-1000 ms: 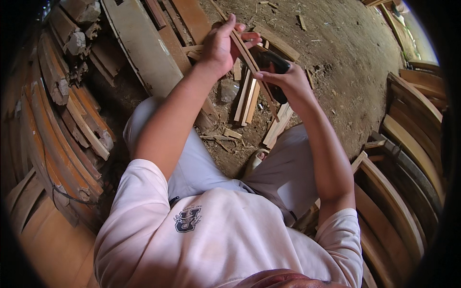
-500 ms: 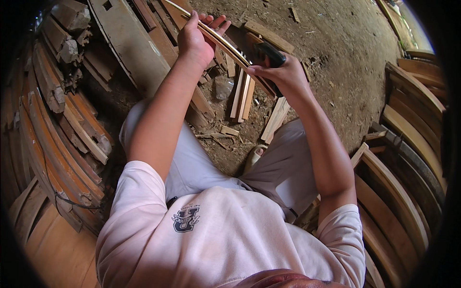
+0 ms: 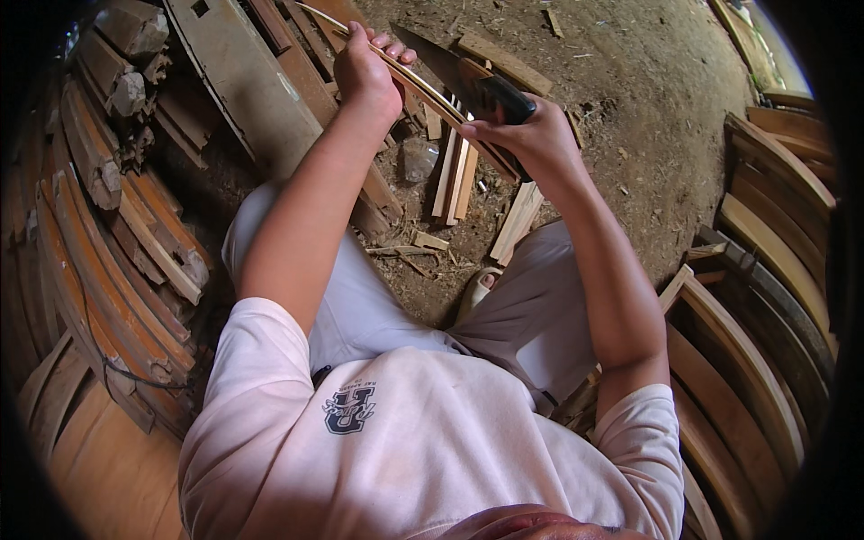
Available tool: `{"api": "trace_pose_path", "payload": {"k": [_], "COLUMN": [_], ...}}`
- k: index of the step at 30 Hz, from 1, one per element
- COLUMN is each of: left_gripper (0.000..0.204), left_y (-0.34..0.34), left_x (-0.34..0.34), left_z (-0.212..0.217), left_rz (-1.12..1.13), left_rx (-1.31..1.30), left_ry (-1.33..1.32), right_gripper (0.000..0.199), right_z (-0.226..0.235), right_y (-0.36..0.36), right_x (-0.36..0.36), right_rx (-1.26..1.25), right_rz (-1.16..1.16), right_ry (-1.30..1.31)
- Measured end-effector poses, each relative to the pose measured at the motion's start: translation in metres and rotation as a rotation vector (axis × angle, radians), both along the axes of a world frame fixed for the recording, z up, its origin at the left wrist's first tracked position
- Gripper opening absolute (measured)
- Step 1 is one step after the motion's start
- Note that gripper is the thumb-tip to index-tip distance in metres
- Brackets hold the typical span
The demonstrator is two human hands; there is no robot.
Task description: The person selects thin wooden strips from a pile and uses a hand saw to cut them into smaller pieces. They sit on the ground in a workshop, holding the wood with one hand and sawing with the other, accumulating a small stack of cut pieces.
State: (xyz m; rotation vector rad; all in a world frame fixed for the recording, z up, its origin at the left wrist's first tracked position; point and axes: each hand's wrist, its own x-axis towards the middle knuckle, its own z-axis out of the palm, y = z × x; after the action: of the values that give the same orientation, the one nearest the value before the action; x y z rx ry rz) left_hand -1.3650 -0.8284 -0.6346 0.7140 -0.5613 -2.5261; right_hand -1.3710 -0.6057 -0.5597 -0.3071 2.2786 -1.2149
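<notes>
My left hand (image 3: pixel 367 76) is closed around a long, thin wooden strip (image 3: pixel 423 88), which slants from upper left to lower right. The strip looks like two or more thin lengths lying together, but I cannot tell how many. My right hand (image 3: pixel 533 135) grips the black handle (image 3: pixel 506 101) of what looks like a handsaw. Its dark blade (image 3: pixel 443 65) points up and left, beyond the strip. At the strip's lower part my right thumb rests against the wood. Whether the blade touches the strip cannot be made out.
Loose wood offcuts (image 3: pixel 457 180) lie on the dirt floor (image 3: pixel 648 108) between my knees and ahead. A wide board (image 3: pixel 243 85) leans at the left, near stacked timber (image 3: pixel 117 279). More stacked planks (image 3: pixel 747 333) stand close on my right. A clear plastic bag (image 3: pixel 418 162) lies among the scraps.
My left fingers have curled in more tightly around the strip. The dark blade now shows more fully beyond it. The strip has shifted slightly toward the left; my right hand has hardly moved.
</notes>
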Motion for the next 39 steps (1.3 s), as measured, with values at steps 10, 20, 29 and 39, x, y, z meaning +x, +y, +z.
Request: {"api": "trace_pose_path", "payload": {"k": [10, 20, 29, 39], "left_gripper": [0.042, 0.048, 0.046, 0.047], "left_y": [0.009, 0.013, 0.012, 0.013], "left_x": [0.001, 0.003, 0.002, 0.001], "left_z": [0.013, 0.019, 0.017, 0.009], "left_rz": [0.094, 0.153, 0.155, 0.115], "left_rx": [-0.234, -0.281, -0.293, -0.224], "left_ry": [-0.191, -0.221, -0.288, -0.277], "right_gripper": [0.042, 0.038, 0.036, 0.039], "right_z": [-0.008, 0.009, 0.014, -0.006], "right_y": [0.002, -0.007, -0.009, 0.0], "right_x": [0.0, 0.004, 0.004, -0.002], "right_rx": [-0.044, 0.074, 0.148, 0.078], "right_rz": [0.043, 0.093, 0.096, 0.104], "right_ry": [-0.001, 0.007, -0.009, -0.064]}}
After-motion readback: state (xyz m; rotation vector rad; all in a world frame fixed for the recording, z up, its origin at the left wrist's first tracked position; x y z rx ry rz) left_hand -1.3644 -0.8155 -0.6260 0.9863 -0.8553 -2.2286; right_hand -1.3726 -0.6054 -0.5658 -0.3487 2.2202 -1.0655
